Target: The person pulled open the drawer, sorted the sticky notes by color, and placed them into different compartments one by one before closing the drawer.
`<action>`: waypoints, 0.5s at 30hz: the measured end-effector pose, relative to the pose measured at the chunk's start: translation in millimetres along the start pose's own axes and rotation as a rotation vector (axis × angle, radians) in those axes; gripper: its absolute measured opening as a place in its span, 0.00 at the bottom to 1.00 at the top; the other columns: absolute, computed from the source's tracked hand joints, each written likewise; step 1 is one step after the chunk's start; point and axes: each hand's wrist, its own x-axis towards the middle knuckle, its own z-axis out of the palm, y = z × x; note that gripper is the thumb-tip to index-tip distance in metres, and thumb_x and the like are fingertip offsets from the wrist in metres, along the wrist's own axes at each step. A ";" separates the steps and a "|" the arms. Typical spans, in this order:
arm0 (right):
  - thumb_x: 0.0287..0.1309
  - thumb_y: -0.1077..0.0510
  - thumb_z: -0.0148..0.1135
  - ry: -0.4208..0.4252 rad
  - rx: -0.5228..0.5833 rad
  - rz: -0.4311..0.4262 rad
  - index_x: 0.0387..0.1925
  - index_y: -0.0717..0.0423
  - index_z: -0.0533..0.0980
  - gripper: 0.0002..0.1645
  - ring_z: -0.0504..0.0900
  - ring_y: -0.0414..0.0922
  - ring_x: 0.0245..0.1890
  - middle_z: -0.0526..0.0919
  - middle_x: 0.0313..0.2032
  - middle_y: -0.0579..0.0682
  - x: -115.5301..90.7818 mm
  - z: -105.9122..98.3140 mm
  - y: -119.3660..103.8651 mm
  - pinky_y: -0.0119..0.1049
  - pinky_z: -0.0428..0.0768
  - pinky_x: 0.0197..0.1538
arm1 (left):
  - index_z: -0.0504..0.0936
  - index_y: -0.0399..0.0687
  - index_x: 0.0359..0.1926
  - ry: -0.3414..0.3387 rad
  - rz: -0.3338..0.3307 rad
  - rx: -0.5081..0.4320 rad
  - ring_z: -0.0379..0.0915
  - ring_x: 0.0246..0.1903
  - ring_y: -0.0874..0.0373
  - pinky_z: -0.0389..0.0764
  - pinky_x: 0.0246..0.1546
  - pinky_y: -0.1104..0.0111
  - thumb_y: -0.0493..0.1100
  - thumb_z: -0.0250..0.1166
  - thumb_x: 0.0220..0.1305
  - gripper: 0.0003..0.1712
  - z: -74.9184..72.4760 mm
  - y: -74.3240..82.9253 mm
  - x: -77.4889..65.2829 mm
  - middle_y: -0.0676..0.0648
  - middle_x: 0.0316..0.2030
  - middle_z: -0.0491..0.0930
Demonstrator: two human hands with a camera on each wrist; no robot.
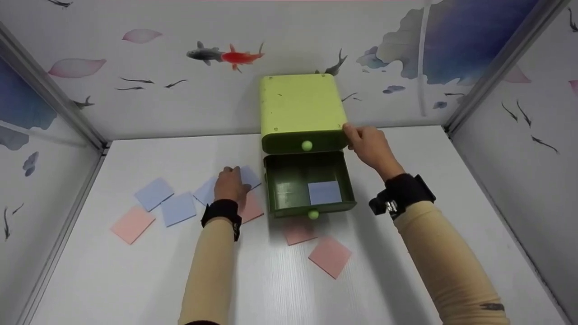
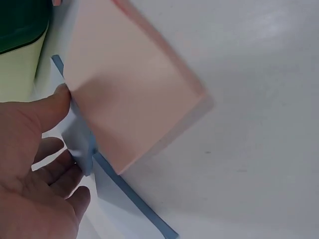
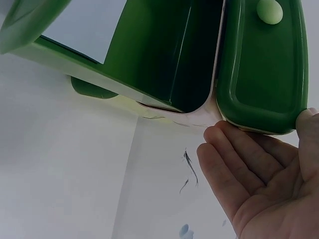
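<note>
A light-green drawer box stands against the back wall. Its dark-green lower drawer is pulled out, with a blue sticky-note pad lying inside. Left of the drawer, my left hand pinches a blue sticky-note pad by its edge, thumb on one side and fingers on the other. A pink pad lies beside that hand, with another blue pad close by. My right hand rests against the box's right front corner, its fingers fairly straight along the side and thumb at the edge.
Two blue pads and a pink pad lie farther left on the white table. Two more pink pads lie in front of the drawer. Patterned walls enclose the table.
</note>
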 end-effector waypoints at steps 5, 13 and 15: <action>0.70 0.31 0.37 -0.007 0.008 0.007 0.28 0.60 0.72 0.38 0.83 0.56 0.49 0.82 0.37 0.61 0.0 0.6 -0.1 0.47 0.78 0.51 | 0.67 0.32 0.66 0.034 0.010 0.024 0.62 0.63 0.37 0.71 0.61 0.51 0.46 0.67 0.62 0.36 -0.9 -1.4 -0.2 0.30 0.62 0.65; 0.70 0.31 0.38 0.001 0.006 0.016 0.23 0.52 0.72 0.35 0.82 0.50 0.39 0.82 0.30 0.51 -1.4 -1.1 -1.8 0.37 0.73 0.39 | 0.79 0.36 0.54 0.290 0.066 0.045 0.74 0.49 0.42 0.79 0.48 0.54 0.35 0.68 0.60 0.20 8.4 -1.6 1.2 0.35 0.48 0.75; 0.70 0.31 0.38 0.001 0.012 0.015 0.23 0.52 0.72 0.34 0.82 0.49 0.39 0.82 0.29 0.50 -1.2 -1.3 -1.7 0.37 0.73 0.39 | 0.80 0.37 0.53 0.339 0.078 0.033 0.76 0.47 0.42 0.80 0.45 0.55 0.32 0.67 0.59 0.19 10.0 -2.2 1.0 0.35 0.47 0.76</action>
